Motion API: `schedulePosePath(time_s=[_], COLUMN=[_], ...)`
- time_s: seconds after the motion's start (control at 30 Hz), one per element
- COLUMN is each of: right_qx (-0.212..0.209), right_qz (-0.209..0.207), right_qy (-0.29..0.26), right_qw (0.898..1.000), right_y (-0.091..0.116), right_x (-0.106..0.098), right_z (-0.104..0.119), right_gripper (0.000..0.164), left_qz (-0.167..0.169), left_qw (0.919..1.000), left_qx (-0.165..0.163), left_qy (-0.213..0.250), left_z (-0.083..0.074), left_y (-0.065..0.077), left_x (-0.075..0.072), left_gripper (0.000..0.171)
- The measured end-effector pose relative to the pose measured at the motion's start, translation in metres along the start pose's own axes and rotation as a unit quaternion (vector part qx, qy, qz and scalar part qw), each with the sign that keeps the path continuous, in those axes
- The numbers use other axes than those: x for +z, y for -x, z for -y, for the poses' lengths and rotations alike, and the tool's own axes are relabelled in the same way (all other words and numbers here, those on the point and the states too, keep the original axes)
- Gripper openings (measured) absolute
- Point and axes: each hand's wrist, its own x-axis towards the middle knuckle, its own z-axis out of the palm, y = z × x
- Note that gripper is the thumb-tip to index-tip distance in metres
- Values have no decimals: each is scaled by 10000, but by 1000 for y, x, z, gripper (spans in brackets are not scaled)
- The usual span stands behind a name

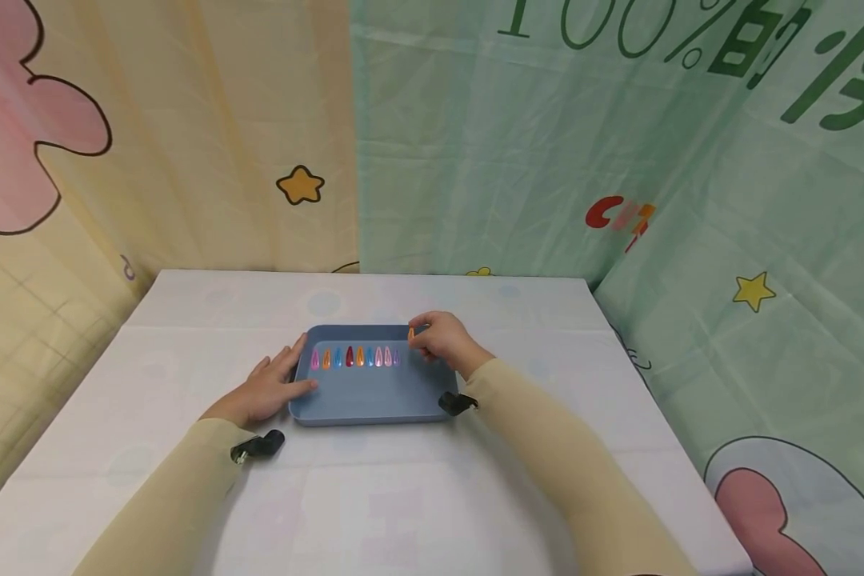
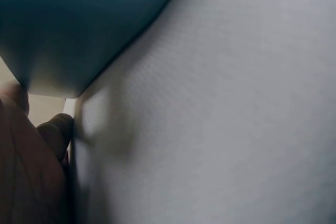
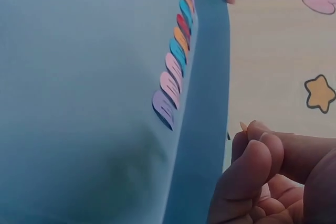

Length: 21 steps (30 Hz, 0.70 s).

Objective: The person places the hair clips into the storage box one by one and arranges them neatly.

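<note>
A blue-grey tray (image 1: 374, 400) lies on the table, with a row of small snap hair clips along its far half. Among them are a red clip (image 1: 349, 357), a pink clip (image 1: 315, 359) at the left end and a purple clip (image 3: 164, 109) at the right end. My right hand (image 1: 442, 338) pinches an orange hair clip (image 1: 411, 334) between thumb and fingertips, over the tray's far right part. Only its tip shows in the right wrist view. My left hand (image 1: 266, 392) rests at the tray's left edge, fingers extended along the side and thumb by the rim.
A white cloth with faint prints covers the table (image 1: 317, 512). Printed curtains (image 1: 461, 160) hang behind it and on both sides. Each wrist carries a black camera, one by the left sleeve (image 1: 180, 488) and one by the right sleeve (image 1: 547, 440).
</note>
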Motion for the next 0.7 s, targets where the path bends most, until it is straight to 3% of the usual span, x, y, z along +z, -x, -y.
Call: schedulePosePath(time_s=[0.3, 0.53, 0.7], right_qx=[243, 507, 587], right_qz=[-12, -122, -136], right_qy=[82, 552, 471], right_qw=[9997, 9971, 9971], right_y=[-6, -17, -21], right_x=[14, 22, 24], right_z=[-3, -7, -9], right_gripper=[45, 45, 45], left_qz=[35, 53, 38], left_qw=[9999, 9999, 9999], left_qx=[-129, -107, -111], left_qy=[-98, -116, -97], left_z=[-1, 1, 3], left_y=[-2, -4, -4], left_x=[-1, -1, -1], left_gripper=[104, 104, 104])
